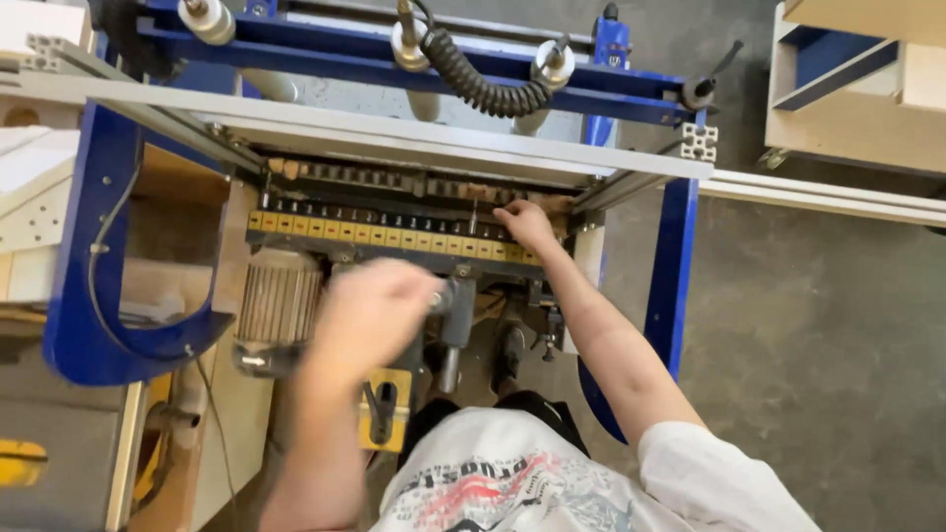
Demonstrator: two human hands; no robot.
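Observation:
I look down at a blue-framed drilling machine [89, 256] with a row of yellow-tagged spindles [384, 234] across its middle. My right hand [527, 225] reaches far forward to the right end of the spindle row, fingers curled on a small part there; what it holds is hidden. My left hand [370, 315] is blurred and closer to me, closed around a dark handle [456, 296] below the spindle row. A ribbed grey motor [279, 303] sits just left of my left hand.
A grey metal rail [394, 133] crosses above the spindles. A black coiled cable [483, 84] hangs from the upper blue beam. Wooden cabinet parts [852, 89] stand at the top right on a grey concrete floor [818, 325]. A yellow bracket [384, 406] sits near my chest.

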